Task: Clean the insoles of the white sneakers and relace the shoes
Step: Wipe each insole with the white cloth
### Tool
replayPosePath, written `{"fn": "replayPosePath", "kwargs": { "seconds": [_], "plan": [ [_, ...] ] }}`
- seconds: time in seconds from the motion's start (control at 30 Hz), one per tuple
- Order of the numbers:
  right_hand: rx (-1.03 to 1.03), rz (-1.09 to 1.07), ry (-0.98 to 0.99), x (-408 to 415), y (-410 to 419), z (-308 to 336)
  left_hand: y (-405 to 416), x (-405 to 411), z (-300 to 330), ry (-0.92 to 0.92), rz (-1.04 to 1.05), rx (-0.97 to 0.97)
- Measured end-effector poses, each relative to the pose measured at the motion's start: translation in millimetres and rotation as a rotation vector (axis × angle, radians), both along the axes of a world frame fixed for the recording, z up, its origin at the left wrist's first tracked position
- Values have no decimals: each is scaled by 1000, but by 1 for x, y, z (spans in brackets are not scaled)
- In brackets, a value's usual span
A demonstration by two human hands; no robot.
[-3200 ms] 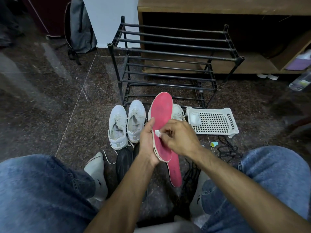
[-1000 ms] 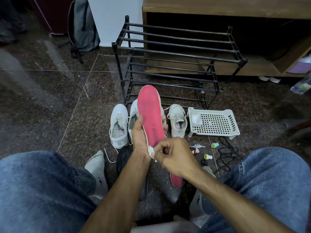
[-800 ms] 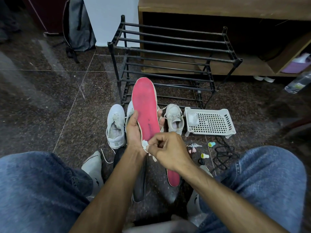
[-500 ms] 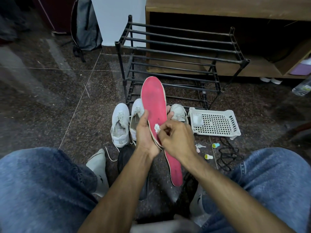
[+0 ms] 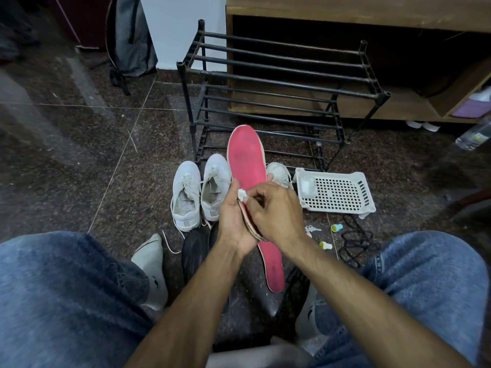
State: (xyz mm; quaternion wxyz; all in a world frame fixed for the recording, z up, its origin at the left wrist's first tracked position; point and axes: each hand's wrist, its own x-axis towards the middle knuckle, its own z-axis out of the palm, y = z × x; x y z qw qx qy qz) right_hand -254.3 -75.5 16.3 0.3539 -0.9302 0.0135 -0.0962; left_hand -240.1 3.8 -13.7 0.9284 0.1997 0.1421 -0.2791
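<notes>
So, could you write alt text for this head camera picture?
A seated person's left hand holds a red insole while the right hand pinches a small white wipe against it, above white sneakers on the floor.

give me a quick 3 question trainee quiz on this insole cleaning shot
1. True or false: the left hand grips the red insole.
2. What does the right hand pinch? A) a shoelace B) a small white wipe C) a key
3. Fill in: the white basket sits on the floor in front of the black ____.

Key: 1 true; 2 B; 3 shoe rack.
</notes>
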Motion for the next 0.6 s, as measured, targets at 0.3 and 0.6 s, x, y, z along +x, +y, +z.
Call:
{"fn": "replayPosePath", "kwargs": {
  "seconds": [0.3,0.6],
  "plan": [
    [44,62,112,-21,-12,-10,6,3,-4,10,120,81],
    [10,-116,71,16,-23,-8,-4,-5,-3,-8,111,114]
  ]
}}
